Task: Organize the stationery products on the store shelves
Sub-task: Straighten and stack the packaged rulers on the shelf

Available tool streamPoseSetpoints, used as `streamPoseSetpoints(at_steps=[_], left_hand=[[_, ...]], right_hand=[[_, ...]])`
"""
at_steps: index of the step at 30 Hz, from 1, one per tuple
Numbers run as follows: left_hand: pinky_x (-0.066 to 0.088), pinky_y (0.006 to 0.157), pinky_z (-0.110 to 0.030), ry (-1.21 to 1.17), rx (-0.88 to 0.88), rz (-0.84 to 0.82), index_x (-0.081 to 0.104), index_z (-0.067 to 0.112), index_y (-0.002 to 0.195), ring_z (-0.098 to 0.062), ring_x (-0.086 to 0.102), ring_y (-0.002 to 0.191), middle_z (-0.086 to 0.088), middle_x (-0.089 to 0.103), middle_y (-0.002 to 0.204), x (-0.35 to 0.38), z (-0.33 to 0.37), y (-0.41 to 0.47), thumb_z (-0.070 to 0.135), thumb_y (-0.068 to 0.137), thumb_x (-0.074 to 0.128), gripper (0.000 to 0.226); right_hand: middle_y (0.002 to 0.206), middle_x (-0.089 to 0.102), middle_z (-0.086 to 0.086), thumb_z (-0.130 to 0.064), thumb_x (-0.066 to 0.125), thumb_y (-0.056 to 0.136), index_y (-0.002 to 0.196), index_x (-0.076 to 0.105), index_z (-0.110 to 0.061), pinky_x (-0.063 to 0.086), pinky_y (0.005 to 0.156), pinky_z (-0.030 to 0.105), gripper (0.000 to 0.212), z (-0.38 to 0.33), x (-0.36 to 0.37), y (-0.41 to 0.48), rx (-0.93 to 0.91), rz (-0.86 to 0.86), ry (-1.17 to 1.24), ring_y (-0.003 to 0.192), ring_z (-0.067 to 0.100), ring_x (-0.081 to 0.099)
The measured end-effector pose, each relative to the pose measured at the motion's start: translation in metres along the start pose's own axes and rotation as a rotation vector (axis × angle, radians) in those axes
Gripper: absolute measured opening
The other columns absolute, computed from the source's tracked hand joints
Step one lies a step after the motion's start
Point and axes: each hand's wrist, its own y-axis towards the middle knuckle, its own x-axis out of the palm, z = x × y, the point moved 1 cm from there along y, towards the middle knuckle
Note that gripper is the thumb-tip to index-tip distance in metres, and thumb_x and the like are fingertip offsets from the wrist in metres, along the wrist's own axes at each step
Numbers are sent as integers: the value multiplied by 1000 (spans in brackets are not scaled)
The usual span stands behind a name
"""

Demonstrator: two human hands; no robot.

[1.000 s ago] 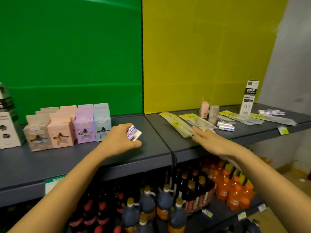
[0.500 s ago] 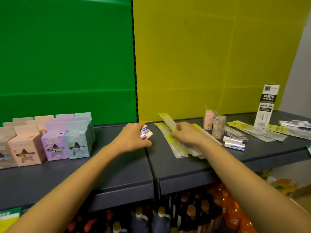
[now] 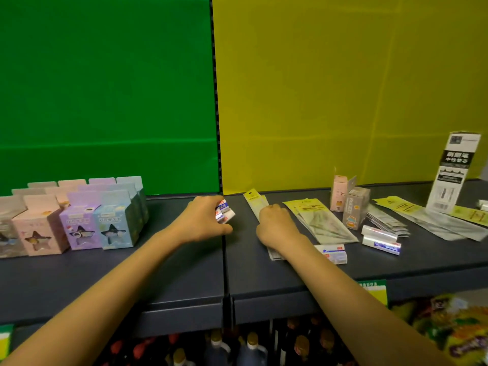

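A dark grey shelf (image 3: 158, 273) is running across the view, split by a seam at its middle. At nine o'clock, pastel star boxes (image 3: 79, 223) are standing in tight rows. Just right of the seam, long yellow-topped packets (image 3: 324, 220) are lying flat, fanned toward twelve o'clock. At two o'clock a pink box (image 3: 338, 192) and a grey box (image 3: 355, 207) are standing side by side. Wrapped erasers (image 3: 380, 240) are lying at four o'clock. At three o'clock a tall white box (image 3: 451, 175) is standing upright among more flat packets (image 3: 433, 220).
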Motion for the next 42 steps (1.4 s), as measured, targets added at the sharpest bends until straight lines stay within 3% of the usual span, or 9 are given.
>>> streamPoseSetpoints(at_steps=[6, 10, 14, 19, 26, 33, 39, 42], left_hand=[[32, 52, -28, -11, -22, 62, 43, 22, 61, -11, 43, 55, 5, 50, 61, 1, 6, -8, 19, 68, 71, 29], [33, 52, -29, -46, -29, 91, 48, 17, 67, -13, 45, 56, 2, 53, 63, 0, 10, -10, 19, 67, 71, 22], [33, 51, -28, -70, -13, 89, 49, 16, 67, -13, 44, 54, 2, 53, 62, 5, 20, -14, 31, 59, 65, 24], [33, 51, -24, -82, -4, 72, 44, 23, 64, -10, 44, 54, 4, 52, 61, 15, 31, -15, 17, 69, 71, 28], [39, 55, -23, -94, -7, 33, 52, 14, 79, -10, 49, 58, 6, 54, 67, 24, 46, -15, 19, 71, 71, 21], [35, 47, -11, -117, 41, 41, 42, 31, 64, -6, 46, 53, 14, 50, 62, 28, 67, -16, 15, 72, 71, 34], [36, 51, -22, -109, 37, 44, 44, 26, 64, -10, 46, 54, 7, 52, 63, 33, 76, -11, 15, 69, 71, 29], [36, 51, -22, -107, 47, 36, 44, 25, 64, -10, 46, 54, 6, 53, 63, 34, 81, -9, 15, 68, 71, 29]], right_hand=[[135, 38, 19, -18, 41, 94, 128, 42, 2, 36, 98, 40, 39, 8, -17, -14, -116, -14, -106, 124, 35, 35], [139, 42, 4, -24, 36, 97, 132, 44, -18, 36, 99, 39, 36, 47, -55, -43, -327, 72, 14, 127, 25, 37], [125, 45, -8, -45, 48, 89, 123, 48, -27, 35, 102, 29, 38, 99, -63, -77, -429, -34, 27, 120, 9, 40], [113, 48, -12, -53, 49, 85, 111, 50, -30, 41, 89, 27, 34, 117, -49, -85, -441, -41, -37, 105, 7, 46], [124, 46, -4, -47, 43, 91, 121, 45, -25, 38, 96, 30, 38, 117, -50, -83, -475, -147, -122, 114, 13, 43], [117, 48, 6, -29, 48, 86, 113, 48, -14, 42, 91, 39, 31, 111, -49, -80, -397, -224, -121, 104, 23, 46], [121, 46, 2, -22, 44, 92, 114, 44, -18, 38, 83, 34, 23, 117, -51, -89, -453, -151, -84, 105, 23, 48], [117, 50, -2, -23, 47, 93, 106, 44, -24, 40, 77, 35, 14, 133, -69, -95, -418, 31, -19, 100, 24, 52]])
